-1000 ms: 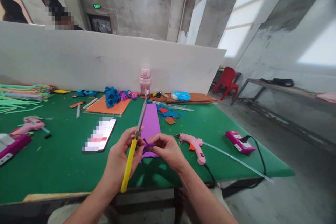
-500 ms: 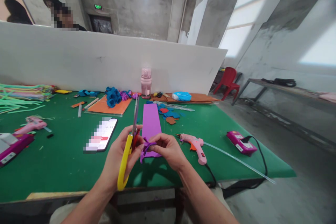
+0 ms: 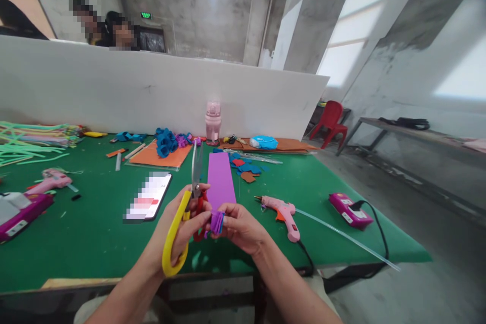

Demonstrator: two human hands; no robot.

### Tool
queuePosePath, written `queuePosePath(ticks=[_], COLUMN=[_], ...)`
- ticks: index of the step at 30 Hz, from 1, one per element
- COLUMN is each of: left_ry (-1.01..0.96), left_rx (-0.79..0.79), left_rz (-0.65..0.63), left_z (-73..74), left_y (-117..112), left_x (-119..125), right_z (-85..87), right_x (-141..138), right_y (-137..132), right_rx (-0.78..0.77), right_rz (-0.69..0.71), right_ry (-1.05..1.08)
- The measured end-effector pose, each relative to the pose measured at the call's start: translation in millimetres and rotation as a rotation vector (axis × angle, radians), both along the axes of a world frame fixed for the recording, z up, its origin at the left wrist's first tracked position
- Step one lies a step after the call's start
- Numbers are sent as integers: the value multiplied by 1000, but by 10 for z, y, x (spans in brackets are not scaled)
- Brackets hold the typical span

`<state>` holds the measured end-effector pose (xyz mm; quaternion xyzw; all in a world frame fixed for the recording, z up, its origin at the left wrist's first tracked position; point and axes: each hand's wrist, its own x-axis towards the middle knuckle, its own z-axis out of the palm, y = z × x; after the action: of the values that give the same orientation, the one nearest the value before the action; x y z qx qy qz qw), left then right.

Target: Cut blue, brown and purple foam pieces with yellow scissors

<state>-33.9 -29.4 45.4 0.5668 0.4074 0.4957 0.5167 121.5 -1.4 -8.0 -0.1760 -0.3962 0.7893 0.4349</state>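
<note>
A: Where is the purple piece [image 3: 217, 222]?

B: Between the person's two hands, over the near end of the purple sheet [image 3: 221, 177]. It looks bunched into small folds, with a little blue showing at one side.

A: And the right hand [image 3: 245, 228]?

B: It's pinching that piece between thumb and fingers, near the sheet's near right corner.

A: What about the left hand [image 3: 182, 225]?

B: Its thumb reaches the piece from the other side, and the same hand is curled around the scissors [image 3: 196, 191]. Those sit by the sheet's left edge, blades pointing up, the yellow handle toward the person.

A: Anything else around the sheet?

B: To its right, a pink glue gun [image 3: 289, 217] with a clear stick running out of its back. To its left, a phone [image 3: 162, 195]. Blue scraps [image 3: 248, 167] lie beside its far right edge, and a pink bottle [image 3: 213, 124] stands beyond its far end.
</note>
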Motion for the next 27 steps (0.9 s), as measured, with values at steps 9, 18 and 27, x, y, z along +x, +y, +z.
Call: queuePosePath(ticks=[9,18,27], left_ry=[130,117,212], left_rx=[77,119,199], left_rz=[87,124,155], left_z=[19,13,-49], left_y=[-30,-51,-39], left_x=[-10,59,11], right_z=[-11,75,81], right_x=[-29,-10,-16], right_y=[42,12,9], right_rx=[23,113,152], right_rz=[-159,-305,-331], right_ry=[-42,-124,-152])
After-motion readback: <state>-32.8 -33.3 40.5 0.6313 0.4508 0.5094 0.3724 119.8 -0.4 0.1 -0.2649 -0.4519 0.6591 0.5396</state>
